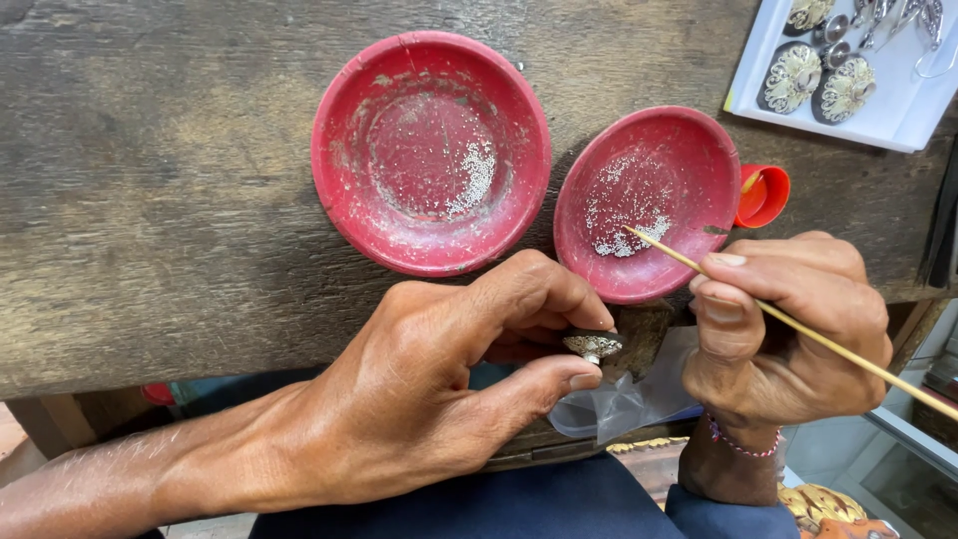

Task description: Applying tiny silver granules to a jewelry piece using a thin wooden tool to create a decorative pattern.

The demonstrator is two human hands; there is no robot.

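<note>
My left hand [439, 389] pinches a small round silver ornament [592, 345] between thumb and fingers, just below the table's front edge. My right hand [788, 329] grips a thin wooden stick [798, 324] like a pen. The stick's tip rests among tiny silver granules in the smaller red dish [689, 160]. A larger red dish [339, 160] with scattered granules sits to the left of it on the worn wooden table [150, 180].
A white tray [898, 115] with several filigree silver pieces lies at the top right. A small red-orange cap [766, 195] sits behind the smaller dish. Clear plastic film [619, 399] hangs under the table edge between my hands.
</note>
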